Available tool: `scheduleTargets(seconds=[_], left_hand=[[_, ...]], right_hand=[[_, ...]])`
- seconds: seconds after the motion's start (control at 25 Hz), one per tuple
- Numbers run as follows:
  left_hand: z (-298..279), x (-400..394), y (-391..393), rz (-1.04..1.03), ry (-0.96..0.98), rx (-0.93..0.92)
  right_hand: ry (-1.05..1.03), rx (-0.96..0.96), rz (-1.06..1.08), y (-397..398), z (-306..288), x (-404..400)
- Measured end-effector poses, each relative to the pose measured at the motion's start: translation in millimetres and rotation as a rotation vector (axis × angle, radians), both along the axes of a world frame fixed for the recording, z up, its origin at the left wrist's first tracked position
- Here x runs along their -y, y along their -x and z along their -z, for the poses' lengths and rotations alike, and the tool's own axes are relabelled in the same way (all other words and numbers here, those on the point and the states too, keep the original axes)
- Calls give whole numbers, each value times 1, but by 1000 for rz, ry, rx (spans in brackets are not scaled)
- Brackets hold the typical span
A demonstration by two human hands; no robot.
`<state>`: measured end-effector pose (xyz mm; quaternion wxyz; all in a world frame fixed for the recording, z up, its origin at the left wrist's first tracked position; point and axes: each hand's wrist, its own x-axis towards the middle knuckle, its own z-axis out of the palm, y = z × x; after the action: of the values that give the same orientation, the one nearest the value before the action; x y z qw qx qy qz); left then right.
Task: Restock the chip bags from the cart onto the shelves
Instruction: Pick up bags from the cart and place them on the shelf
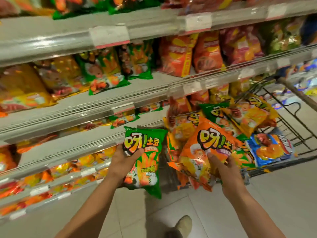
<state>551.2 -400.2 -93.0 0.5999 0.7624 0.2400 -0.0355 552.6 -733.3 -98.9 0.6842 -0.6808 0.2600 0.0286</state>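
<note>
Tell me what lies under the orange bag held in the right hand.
Under the orange bag, gripped by the right hand, more orange bags are stacked in the cart. Whatever lies deeper, and the cart floor there, is covered.

Both bare forearms reach forward and up from the bottom edge. The left hand has its thumb curled over the front of what it grips, fingers hidden behind. The right hand pinches with thumb on top; its fingers seem tucked underneath.
</note>
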Motion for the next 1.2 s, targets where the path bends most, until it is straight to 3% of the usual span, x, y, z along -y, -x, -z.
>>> scheduleTargets(seconds=[0.24, 0.52, 0.68, 0.76, 0.92, 1.04, 1.2], left_hand=[[14, -31, -1, -104, 30, -20], [22, -9, -122, -338, 68, 55], [37, 5, -187, -570, 419, 14], [44, 9, -218, -560, 546, -105], [76, 8, -264, -412, 338, -238], [96, 26, -282, -320, -21, -227], [117, 40, -278, -238, 5, -19]], right_hand=[[23, 20, -156, 5, -24, -29], [103, -66, -320, -69, -21, -17], [157, -126, -440, -113, -11, -15], [135, -183, -469, -132, -10, -17], [40, -229, -474, -149, -5, -19], [14, -224, -465, -149, 4, -17], [80, -198, -462, -142, 12, -19]])
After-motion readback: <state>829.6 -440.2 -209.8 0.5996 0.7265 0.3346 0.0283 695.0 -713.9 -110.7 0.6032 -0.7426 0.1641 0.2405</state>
